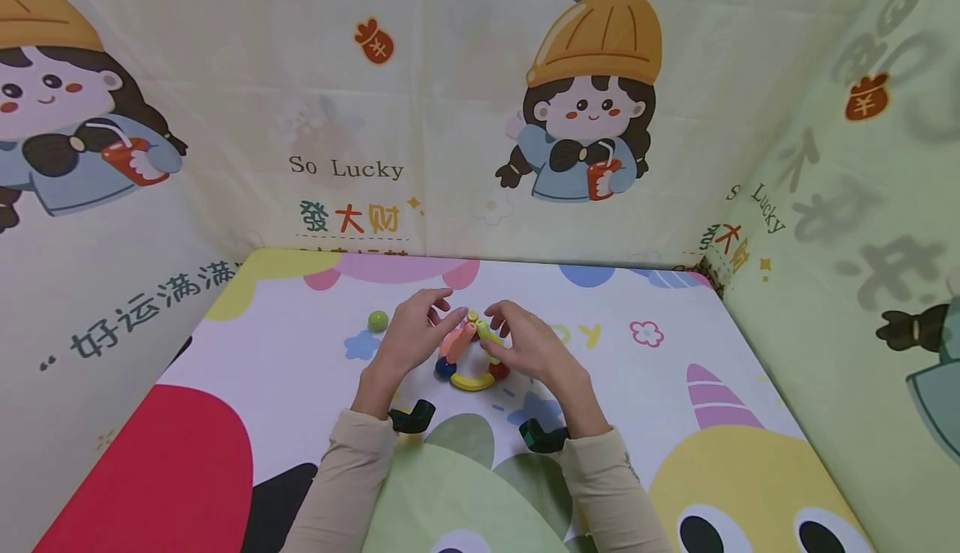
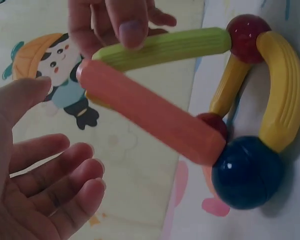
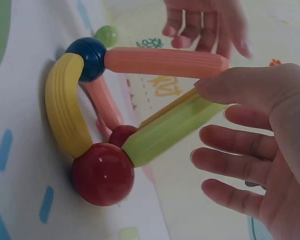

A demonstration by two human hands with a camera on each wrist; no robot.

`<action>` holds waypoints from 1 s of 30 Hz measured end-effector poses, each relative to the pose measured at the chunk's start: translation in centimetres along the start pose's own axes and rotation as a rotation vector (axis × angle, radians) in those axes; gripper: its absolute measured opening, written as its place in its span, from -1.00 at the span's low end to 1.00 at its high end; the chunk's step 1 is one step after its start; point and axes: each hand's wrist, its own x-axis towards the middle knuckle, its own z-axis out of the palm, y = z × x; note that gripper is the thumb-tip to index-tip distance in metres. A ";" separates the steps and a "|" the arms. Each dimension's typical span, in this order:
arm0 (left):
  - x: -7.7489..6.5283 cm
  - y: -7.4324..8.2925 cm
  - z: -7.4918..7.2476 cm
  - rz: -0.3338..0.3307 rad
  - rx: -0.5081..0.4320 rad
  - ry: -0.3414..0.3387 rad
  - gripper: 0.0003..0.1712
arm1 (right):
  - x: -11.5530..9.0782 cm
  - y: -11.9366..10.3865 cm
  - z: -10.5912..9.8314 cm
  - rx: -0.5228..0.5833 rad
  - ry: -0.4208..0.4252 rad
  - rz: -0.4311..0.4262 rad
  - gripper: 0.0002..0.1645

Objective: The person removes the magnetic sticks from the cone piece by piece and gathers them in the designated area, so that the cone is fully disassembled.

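Note:
Several magnetic-looking rods and balls form a standing frame on the table, with a curved yellow rod [image 1: 472,382] between a blue ball [image 2: 247,172] and a red ball [image 3: 103,174]. A pink rod [image 2: 152,112] and a green rod [image 3: 175,127] slope up and meet at the top. My left hand [image 2: 55,185] is just beside the pink rod, fingers spread, holding nothing. The right hand [image 3: 255,145] is at the green rod's upper end; its thumb overlaps the rod while the other fingers extend loosely. Whether the thumb presses on it I cannot tell.
A green ball [image 1: 378,321] lies on the table left of the frame. The patterned table mat [image 1: 300,411] reaches back to a printed cloth wall [image 1: 450,120], with another cloth [image 1: 825,286] at the right. Black wrist straps show on both wrists.

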 end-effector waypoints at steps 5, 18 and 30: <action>-0.2 0.5 0.5 0.100 -0.009 -0.018 -0.38 | 0.1 -0.1 0.3 -0.004 0.023 -0.025 -0.46; -0.2 0.8 1.6 0.094 0.005 -0.108 -0.32 | 0.3 -0.3 0.6 -0.024 0.007 -0.034 -0.48; 0.0 0.5 2.1 0.112 0.057 -0.100 -0.44 | 0.3 -0.5 0.7 -0.028 0.021 -0.025 -0.50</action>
